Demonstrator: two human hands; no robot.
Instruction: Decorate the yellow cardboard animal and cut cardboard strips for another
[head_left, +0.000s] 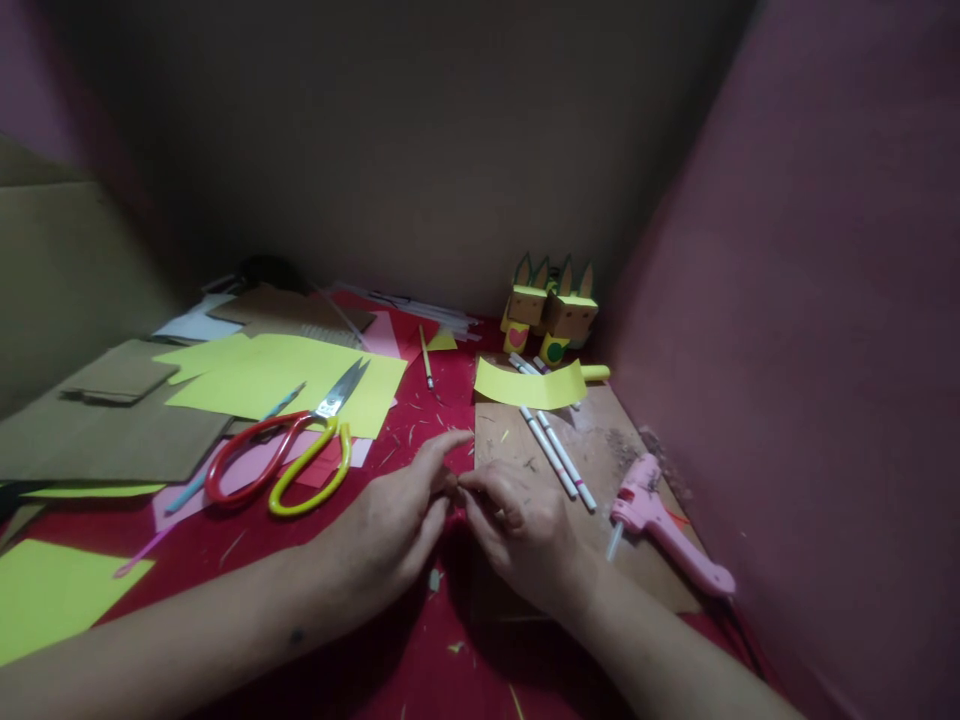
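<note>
My left hand [412, 510] and my right hand [517, 520] meet over the red cloth [409, 650], at the left edge of a brown board [499, 590]. Both are closed in a pinch, fingertips almost touching, around a tiny brownish thing that I cannot make out. On the board, beyond my right hand, lie white marker pens [555, 455] and a curved yellow paper strip [531, 388]. A pink glue gun [660, 525] rests to the right of that hand.
Scissors [307, 450] with red and yellow handles lie on yellow paper [292, 375] at the left. Folded brown cardboard [112, 430] is farther left. Small box figures [571, 318] stand at the back by the wall. A pencil [426, 357] lies near the centre.
</note>
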